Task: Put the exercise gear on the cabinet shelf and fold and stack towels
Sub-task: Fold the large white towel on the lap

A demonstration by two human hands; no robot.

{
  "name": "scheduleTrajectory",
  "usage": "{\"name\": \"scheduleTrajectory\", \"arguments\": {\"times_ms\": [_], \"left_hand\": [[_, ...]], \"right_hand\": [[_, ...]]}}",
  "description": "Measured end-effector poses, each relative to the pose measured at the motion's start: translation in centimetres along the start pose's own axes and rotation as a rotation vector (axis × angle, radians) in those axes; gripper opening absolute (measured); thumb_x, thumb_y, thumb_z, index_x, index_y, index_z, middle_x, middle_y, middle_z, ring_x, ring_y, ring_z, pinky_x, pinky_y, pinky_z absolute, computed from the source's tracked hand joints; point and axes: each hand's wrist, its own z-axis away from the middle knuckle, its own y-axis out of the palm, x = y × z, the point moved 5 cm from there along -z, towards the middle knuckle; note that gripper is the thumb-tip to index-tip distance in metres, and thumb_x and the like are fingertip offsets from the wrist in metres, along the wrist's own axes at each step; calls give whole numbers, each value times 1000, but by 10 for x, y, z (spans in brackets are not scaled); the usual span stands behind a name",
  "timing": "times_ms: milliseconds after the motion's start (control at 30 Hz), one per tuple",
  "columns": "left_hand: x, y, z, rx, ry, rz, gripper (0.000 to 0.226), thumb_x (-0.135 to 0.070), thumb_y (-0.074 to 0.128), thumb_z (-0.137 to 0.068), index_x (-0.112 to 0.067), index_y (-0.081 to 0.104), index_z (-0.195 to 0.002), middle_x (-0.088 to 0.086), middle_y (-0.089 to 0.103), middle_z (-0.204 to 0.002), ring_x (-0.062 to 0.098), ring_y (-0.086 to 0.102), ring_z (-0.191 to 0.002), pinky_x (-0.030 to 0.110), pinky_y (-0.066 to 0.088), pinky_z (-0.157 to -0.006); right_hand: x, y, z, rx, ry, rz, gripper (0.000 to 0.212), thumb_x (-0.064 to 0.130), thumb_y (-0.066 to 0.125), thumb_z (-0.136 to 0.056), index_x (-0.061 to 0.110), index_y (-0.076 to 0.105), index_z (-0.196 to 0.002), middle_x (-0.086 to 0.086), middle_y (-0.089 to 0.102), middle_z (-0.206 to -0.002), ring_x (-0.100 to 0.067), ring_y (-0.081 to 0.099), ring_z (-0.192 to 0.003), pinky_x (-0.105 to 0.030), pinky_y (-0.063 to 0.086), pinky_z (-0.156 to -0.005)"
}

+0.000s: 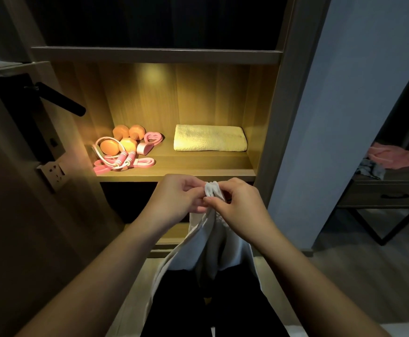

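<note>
**Both hands on white towel, below lit shelf**

Cabinet [263,105] took up most of the view, w/ its lit shelf [198,165] at 12 o'clock from the hands. White towel [213,249] hung toward 6 o'clock in front of the person's dark legs. Its top edge was bunched up just below the shelf's front lip. Folded yellow towel [209,138] lay flat on the shelf's R half, approx. 1 o'clock from the hands. L hand [176,198] & R hand [237,205] met at that bunched edge, each pinching it w/ curled fingers & thumb, fingertips nearly touching. Orange dumbbells [123,139] sat on the shelf's L half at 10 o'clock, well apart from the folded towel. Pink jump rope [123,161] looped round & in front of them. Other pink pieces lay beside it, type hard to tell.
</note>
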Motion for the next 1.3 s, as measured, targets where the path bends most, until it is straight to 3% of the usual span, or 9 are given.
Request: {"name": "scheduleTrajectory", "arguments": {"times_ms": [100,233,333,467,533,733,933,1100,1300], "left_hand": [[-4,-1,-6,43,55,-126,13,-5,62,-91,-13,71,-86,7,74,-79,16,73,-71,21,56,-60],[-9,-4,-13,185,163,-351,2,-10,69,-87,-9,70,-86,4,74,-76,12,72,-70,20,55,-59],[-7,-9,-21,219,223,-519,15,-24,76,-81,-16,66,-89,2,71,-82,12,68,-73,28,58,-64],[6,-8,-27,427,244,-430,38,-25,74,-83,-31,60,-118,-16,62,-117,0,57,-111,25,49,-93],[8,0,-27,518,268,-445,36,-19,75,-81,-31,63,-113,-17,66,-107,-1,60,-101,24,50,-86],[-43,0,-56,245,522,-506,21,-16,75,-80,-29,72,-97,-13,71,-91,1,65,-85,19,51,-69],[-115,-28,-94,-23,610,-556,14,-35,75,-72,-32,65,-82,-18,63,-72,-6,56,-68,11,38,-56],[-150,-84,-119,4,395,-804,29,-42,75,-60,-32,66,-86,-13,69,-83,8,67,-84,28,53,-69],[-220,-137,-128,-311,462,-911,12,-28,72,-75,-20,68,-82,0,68,-79,18,66,-77,39,57,-70]], "right_hand": [[-1,3,0,-42,25,64,16,34,70,-85,19,72,-89,8,53,-77,-1,44,-66,-13,28,-55],[-4,11,3,-9,25,101,12,26,66,-84,14,68,-83,3,60,-76,-7,50,-68,-16,33,-54],[-4,11,7,9,-13,40,15,19,65,-82,13,72,-95,1,65,-88,-9,56,-79,-19,42,-65],[2,-3,9,24,-110,-79,27,13,67,-78,19,74,-103,4,67,-92,-5,58,-81,-21,46,-69],[10,-16,4,45,-166,-118,26,16,66,-77,19,73,-102,6,66,-91,-4,58,-80,-19,47,-69],[16,-56,-45,1,-53,-166,17,20,67,-86,15,69,-102,5,66,-88,-6,61,-81,-16,48,-66],[52,-105,-119,-181,-181,-9,11,13,60,-92,7,68,-96,-5,66,-88,-20,62,-85,-35,52,-74],[87,-182,-180,-447,-219,9,17,16,59,-90,1,67,-91,-13,65,-85,-24,57,-80,-42,47,-74],[104,-242,-223,-489,-196,-123,20,24,53,-98,10,66,-104,-7,65,-98,-22,60,-91,-31,49,-74]]}}
